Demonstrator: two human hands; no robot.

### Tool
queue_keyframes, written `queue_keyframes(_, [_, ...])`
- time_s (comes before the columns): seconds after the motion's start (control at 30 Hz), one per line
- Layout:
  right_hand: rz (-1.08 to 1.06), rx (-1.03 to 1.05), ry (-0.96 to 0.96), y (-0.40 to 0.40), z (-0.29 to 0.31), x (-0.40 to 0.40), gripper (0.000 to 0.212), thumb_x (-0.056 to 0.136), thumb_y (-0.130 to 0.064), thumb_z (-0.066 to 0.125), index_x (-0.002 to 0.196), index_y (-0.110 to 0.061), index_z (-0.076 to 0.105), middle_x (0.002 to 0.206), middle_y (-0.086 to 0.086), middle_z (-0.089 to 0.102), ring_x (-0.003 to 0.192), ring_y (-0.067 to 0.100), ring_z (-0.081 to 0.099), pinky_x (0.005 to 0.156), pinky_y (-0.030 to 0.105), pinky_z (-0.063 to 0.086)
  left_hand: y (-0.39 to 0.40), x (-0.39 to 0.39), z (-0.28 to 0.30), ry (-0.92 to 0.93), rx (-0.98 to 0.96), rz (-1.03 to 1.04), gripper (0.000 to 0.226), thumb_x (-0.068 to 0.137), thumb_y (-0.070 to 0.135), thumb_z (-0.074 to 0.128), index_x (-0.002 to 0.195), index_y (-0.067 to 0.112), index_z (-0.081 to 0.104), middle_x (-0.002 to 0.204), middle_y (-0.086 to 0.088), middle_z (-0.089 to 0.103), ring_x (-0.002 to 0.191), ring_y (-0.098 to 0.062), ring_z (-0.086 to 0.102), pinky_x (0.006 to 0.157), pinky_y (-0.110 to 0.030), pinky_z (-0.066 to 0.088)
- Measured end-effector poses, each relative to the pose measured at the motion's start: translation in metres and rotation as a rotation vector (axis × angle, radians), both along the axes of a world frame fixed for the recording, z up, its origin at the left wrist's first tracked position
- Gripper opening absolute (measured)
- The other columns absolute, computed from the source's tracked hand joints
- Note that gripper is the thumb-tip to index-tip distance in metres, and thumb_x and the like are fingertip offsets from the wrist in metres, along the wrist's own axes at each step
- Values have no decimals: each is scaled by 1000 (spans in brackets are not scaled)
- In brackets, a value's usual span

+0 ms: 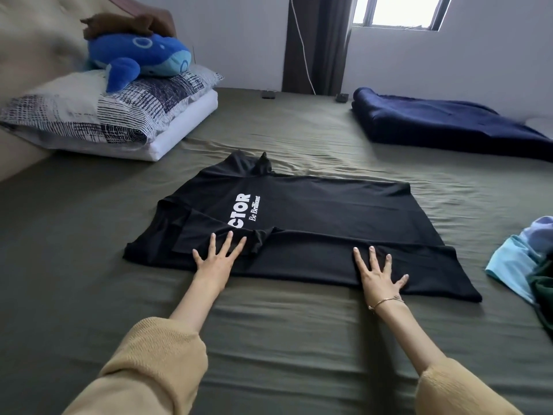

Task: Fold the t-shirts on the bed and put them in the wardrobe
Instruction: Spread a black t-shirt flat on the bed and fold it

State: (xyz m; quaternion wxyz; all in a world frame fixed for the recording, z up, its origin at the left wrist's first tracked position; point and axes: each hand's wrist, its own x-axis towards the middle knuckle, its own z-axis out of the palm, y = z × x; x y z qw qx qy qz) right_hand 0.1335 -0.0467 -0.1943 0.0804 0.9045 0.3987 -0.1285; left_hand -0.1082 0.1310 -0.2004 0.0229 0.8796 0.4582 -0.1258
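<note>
Both hands, left hand (216, 259) and right hand (377, 271), press flat with spread fingers (gripping nothing) on the black t-shirt (314, 223), smoothing its near fold; the far side likely needs folding next.

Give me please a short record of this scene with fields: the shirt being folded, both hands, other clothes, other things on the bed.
shirt: black t-shirt spread flat on the bed, near long edge folded over, white print partly covered
left hand: left hand flat, fingers spread, pressing the folded edge
right hand: right hand flat, fingers spread, pressing the same fold
other clothes: pile of clothes at the right edge, unfolded
other things: navy blanket, patterned pillow, blue plush whale
</note>
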Motion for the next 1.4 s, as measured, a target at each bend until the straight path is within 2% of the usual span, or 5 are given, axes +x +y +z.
queue_keyframes(0.7, [-40, -149, 125, -77, 33, -55, 90, 92, -20, 57, 148, -37, -12, 157, 0, -16, 143, 38, -11, 107, 63, 16, -86, -66, 29, 164, -74, 37, 106, 82, -21, 45, 147, 34, -18, 157, 3, -21, 144, -32, -17, 109, -64, 12])
queue_keyframes(1.0, [-22, -159, 75, -127, 21, -94, 96, 88, -29, 63, 148, -33, -13, 157, 2, -15, 143, 38, -9, 108, 59, 20, -140, -100, 20, 195, -26, 49, 103, 84, -17, 47, 148, 30, -20, 156, 1, -23, 144, -34, -14, 109, -61, 16])
queue_keyframes(1.13, [-5, -119, 63, -142, 15, -103, 99, 88, -26, 64, 148, -31, -14, 157, 4, -16, 143, 40, -7, 108, 57, 23, -152, -109, 11, 180, -19, 66, 102, 84, -18, 44, 147, 30, -22, 155, 0, -25, 144, -34, -16, 110, -61, 14])
queue_keyframes(1.27, [75, -66, 62, -152, 10, -97, 94, 89, -4, 55, 149, -30, -12, 157, 5, -16, 144, 38, -5, 107, 57, 23, -157, -111, 5, 216, 28, 73, 91, 93, -5, 41, 145, 25, -26, 155, -4, -27, 142, -34, -21, 110, -63, 5])
queue_keyframes(1.4, [117, 74, 67, -161, 14, -79, 76, 90, 3, 40, 150, -29, 6, 158, 2, 1, 143, 29, 13, 107, 50, 27, -164, -91, 15, 289, 73, 73, 84, 94, -2, 38, 147, 21, -23, 154, -13, -26, 140, -37, -24, 106, -67, -5])
